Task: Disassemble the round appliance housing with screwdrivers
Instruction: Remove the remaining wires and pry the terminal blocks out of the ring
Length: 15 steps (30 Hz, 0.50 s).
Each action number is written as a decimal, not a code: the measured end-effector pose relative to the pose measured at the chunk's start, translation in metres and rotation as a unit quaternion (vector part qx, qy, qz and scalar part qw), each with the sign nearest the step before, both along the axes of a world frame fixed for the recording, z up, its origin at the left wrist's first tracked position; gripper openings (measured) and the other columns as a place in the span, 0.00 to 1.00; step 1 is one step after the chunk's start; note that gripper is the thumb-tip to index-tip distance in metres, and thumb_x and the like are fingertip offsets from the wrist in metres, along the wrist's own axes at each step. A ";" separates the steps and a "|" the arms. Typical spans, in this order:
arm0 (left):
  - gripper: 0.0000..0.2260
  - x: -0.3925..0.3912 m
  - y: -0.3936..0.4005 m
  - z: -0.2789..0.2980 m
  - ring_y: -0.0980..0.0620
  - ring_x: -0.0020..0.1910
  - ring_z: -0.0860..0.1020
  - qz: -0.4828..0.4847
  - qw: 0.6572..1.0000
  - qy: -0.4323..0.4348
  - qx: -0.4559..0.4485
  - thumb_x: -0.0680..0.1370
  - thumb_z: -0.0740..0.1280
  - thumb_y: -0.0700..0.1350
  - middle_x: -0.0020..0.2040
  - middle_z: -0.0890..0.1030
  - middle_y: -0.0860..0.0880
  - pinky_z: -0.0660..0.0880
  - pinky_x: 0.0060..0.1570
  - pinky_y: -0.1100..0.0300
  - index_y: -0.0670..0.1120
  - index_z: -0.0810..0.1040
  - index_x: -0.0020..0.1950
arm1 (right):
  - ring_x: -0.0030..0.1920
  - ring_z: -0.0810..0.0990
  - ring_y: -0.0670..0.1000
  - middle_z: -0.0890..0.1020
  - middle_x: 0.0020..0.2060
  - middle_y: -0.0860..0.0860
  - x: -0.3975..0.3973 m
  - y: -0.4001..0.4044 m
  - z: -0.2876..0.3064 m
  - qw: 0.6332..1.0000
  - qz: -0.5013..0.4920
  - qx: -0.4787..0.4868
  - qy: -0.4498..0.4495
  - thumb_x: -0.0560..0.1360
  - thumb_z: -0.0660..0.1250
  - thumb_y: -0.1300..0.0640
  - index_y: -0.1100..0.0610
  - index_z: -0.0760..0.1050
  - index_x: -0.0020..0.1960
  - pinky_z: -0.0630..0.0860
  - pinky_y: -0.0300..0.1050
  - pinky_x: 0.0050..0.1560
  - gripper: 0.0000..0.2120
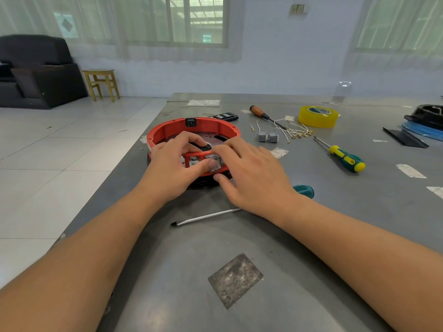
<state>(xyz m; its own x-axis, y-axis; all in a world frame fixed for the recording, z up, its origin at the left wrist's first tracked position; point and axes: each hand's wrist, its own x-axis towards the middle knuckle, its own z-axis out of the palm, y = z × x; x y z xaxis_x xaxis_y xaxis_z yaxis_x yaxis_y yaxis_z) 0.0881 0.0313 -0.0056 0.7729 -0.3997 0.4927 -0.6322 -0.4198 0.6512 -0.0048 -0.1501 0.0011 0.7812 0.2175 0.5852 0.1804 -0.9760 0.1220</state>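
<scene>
Here, left hand (pixel 167 168) pinches grey clip (pixel 214 162) on red housing (pixel 167 130) rim; right hand (pixel 254 176) fingers spread, steadying. Ease clip out straight, housing flat on worktop (pixel 311 236).

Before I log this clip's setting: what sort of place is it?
Probably an improvised repair bench in a home-like room. A grey metal table holds screwdrivers, loose wired parts and the opened red housing; a dark sofa and wooden stool stand behind.
</scene>
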 end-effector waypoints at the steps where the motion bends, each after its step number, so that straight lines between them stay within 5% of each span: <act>1: 0.17 0.001 0.000 0.000 0.46 0.68 0.76 0.000 1.000 0.005 -0.003 0.75 0.75 0.61 0.56 0.83 0.58 0.71 0.71 0.39 0.62 0.74 0.60 | 0.53 0.79 0.53 0.75 0.60 0.51 0.002 0.002 0.000 1.000 -0.001 -0.007 -0.003 0.78 0.67 0.44 0.51 0.72 0.67 0.75 0.51 0.48 0.20; 7: 0.19 0.007 0.000 -0.002 0.44 0.69 0.76 -0.010 1.000 0.005 -0.007 0.74 0.74 0.63 0.59 0.83 0.57 0.72 0.71 0.40 0.61 0.75 0.60 | 0.49 0.80 0.53 0.77 0.55 0.51 0.013 0.009 0.000 0.999 -0.014 -0.021 -0.043 0.77 0.70 0.44 0.52 0.75 0.61 0.71 0.47 0.44 0.17; 15: 0.31 0.009 0.001 -0.004 0.52 0.64 0.75 -0.023 0.996 -0.063 0.053 0.66 0.66 0.77 0.57 0.81 0.57 0.59 0.72 0.53 0.61 0.72 0.62 | 0.40 0.77 0.55 0.80 0.44 0.52 0.010 0.004 0.000 0.993 0.010 -0.065 -0.098 0.75 0.65 0.46 0.55 0.77 0.51 0.66 0.49 0.39 0.13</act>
<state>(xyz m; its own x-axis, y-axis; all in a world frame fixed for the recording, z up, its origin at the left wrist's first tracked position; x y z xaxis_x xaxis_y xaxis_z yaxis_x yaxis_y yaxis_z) 0.0973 0.0326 -0.0098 0.6870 -0.4882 0.5382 -0.7265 -0.4508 0.5186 0.0048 -0.1457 0.0014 0.6502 0.3158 0.6910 0.1606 -0.9461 0.2813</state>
